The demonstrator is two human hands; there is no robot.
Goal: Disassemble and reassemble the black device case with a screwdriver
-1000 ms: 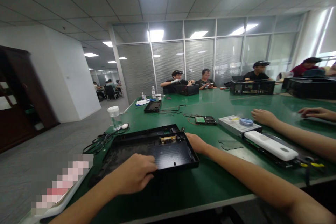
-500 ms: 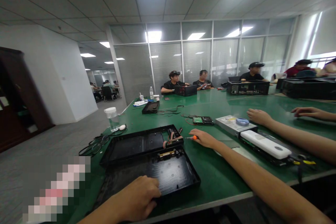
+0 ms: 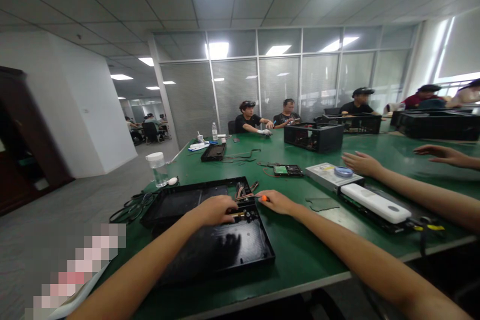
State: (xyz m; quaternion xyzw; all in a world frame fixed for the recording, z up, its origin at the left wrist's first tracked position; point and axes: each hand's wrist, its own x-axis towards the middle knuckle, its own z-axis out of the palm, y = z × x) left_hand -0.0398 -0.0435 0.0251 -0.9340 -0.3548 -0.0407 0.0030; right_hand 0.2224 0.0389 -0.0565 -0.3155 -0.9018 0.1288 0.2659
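My right hand (image 3: 279, 203) is closed around an orange-handled screwdriver (image 3: 264, 198), its shaft pointing left to the striped ribbon cable (image 3: 243, 194). Over the near black casing panel (image 3: 221, 252), my left hand (image 3: 216, 209) reaches toward the same cable, thumb and fingers apart. I cannot make out whether its fingertips touch the cable. Behind it lies a second black casing panel (image 3: 191, 199), with the cable at its right end. A small brass-coloured strip (image 3: 237, 215) sits at the near panel's back edge.
Right of me are a metal drive (image 3: 324, 176) with a blue roll (image 3: 343, 172), a white device (image 3: 375, 202) and a co-worker's hands (image 3: 362, 164). A circuit board (image 3: 288, 170) lies beyond. A lidded jar (image 3: 157, 170) and black cables (image 3: 131, 207) are at left. People sit opposite.
My left hand has moved forward over the panel to the ribbon cable. The screwdriver hand has shifted slightly left. Across the table, a black computer case has been pushed to the right.
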